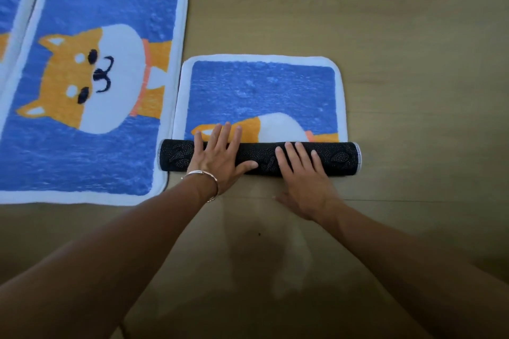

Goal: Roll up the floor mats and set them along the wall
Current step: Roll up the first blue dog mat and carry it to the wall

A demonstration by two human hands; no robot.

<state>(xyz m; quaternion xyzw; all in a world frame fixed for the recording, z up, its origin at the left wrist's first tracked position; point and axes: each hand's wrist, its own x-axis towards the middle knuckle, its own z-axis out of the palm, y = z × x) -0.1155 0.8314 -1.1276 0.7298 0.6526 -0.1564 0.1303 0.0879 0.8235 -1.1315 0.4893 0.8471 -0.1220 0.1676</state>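
Forearms [115, 250]: two, bare, entered from the lower edge and stretched forward over the floor [385, 22], which is of pale wood.

Bracelet [202, 173]: thin metal, worn at the left wrist.

Left hand [217, 157]: laid flat on the left part of the roll [264, 158], fingers straight and spread. The fingertips are carried past the roll onto the flat pile beyond it; the thumb is stretched along the near side of the roll.

Right hand [301, 173]: laid flat on the right part of the roll, fingers straight and held close together, nothing pinched. The heel of the hand is kept on the near side, above the floor.

Half-rolled mat [261, 91]: blue pile, white border, orange-and-white dog picture partly swallowed by the roll. The near end is wound into a tight roll with the dark dotted backing turned outward. The far end is spread flat on the floor.

Second mat [91, 85]: same pattern, laid fully flat just left of the half-rolled mat.

Third mat [11, 14]: cut off by the left edge, laid flat beside the second mat.

Dark speck [259, 234]: seen on the floor between the forearms.
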